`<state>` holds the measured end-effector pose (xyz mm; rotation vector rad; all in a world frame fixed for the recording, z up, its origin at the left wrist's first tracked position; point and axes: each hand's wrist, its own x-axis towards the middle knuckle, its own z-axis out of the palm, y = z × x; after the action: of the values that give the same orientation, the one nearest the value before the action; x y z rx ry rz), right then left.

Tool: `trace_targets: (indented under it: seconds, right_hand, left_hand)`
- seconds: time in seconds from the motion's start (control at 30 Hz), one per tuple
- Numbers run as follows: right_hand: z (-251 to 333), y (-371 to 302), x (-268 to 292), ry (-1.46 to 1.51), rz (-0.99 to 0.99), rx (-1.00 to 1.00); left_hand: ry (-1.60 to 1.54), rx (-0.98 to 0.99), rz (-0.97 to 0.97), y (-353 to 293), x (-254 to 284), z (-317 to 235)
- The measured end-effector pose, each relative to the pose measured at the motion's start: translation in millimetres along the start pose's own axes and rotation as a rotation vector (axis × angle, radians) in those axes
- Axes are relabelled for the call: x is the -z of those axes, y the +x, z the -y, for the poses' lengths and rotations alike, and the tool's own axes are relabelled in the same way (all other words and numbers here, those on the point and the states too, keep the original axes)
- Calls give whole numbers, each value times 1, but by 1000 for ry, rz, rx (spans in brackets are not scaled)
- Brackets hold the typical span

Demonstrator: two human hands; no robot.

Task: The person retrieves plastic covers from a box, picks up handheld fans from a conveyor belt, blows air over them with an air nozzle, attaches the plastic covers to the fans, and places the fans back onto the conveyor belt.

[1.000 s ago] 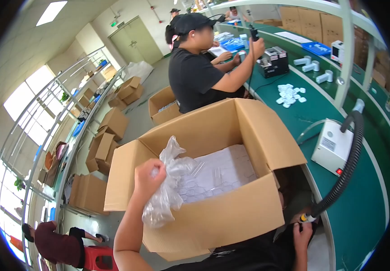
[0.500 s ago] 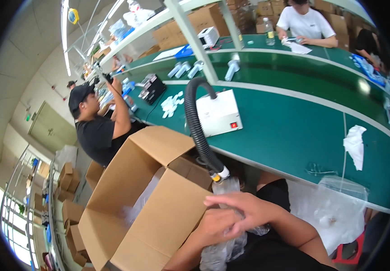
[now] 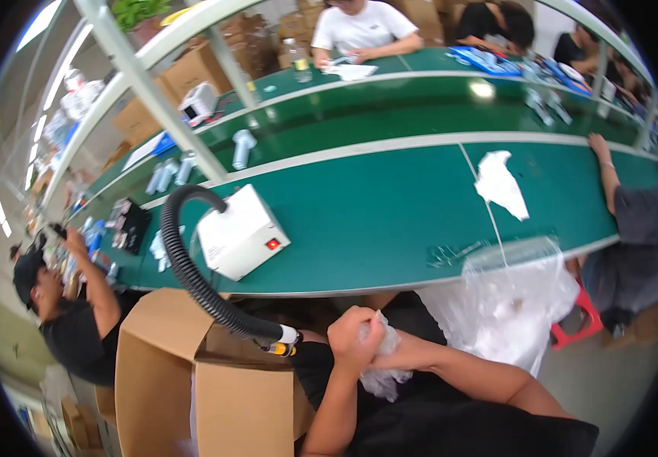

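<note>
In front of my lap, my left hand (image 3: 355,339) is closed in a fist around the neck of a crumpled clear plastic bag (image 3: 384,385). My right hand (image 3: 399,355) meets it from the right and is also closed on the bag, its fingers partly hidden behind the left hand and the plastic. Just left of my hands is the nozzle (image 3: 287,340), with white and yellow parts, of a black corrugated hose (image 3: 184,263). The hose arches down from a white box-shaped machine (image 3: 243,236) with a red switch on the green bench (image 3: 374,206).
An open cardboard box (image 3: 245,411) stands at my left, below the nozzle. A large clear plastic bag (image 3: 504,305) hangs over the bench edge at right, above a red stool (image 3: 579,316). White cloth (image 3: 501,185) lies on the bench. People sit around, one close at left (image 3: 77,327).
The view has swung right. My hands have drawn the plastic bag away from the hose nozzle. My left hand has come up into a fist, and the right has closed in beside it.
</note>
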<state>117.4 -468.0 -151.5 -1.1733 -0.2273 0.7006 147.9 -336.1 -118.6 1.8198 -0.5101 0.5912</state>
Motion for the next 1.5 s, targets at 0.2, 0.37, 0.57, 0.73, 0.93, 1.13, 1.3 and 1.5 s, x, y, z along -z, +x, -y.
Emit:
trace_targets:
  seconds: [0.2, 0.37, 0.57, 0.73, 0.93, 1.13, 1.3, 1.5]
  right_hand:
    - [-13, -8, -8, -234, -567, 12]
    - [-3, -24, 1, -503, -607, 63]
    - [15, -51, 29, -895, -579, -32]
    - [27, -51, 56, -1341, -284, -140]
    - [29, -29, 38, -1641, 150, -228]
    - [15, -22, 43, -1633, 168, -3]
    - [12, -26, 48, -1731, 42, 161]
    - [16, -26, 55, -1801, 14, 193]
  left_hand:
    - [-417, 405, -1, -13, -16, 19]
    - [-883, 672, -10, -21, -24, 17]
    - [-939, 663, 15, -29, -29, 10]
    - [-677, 484, 179, -35, -22, 32]
    - [-300, 311, 687, -47, -14, 10]
    - [-920, 882, 671, -105, -35, 59]
    - [-824, 829, 665, -100, -34, 53]
    - [-588, 818, 692, -106, -33, 53]
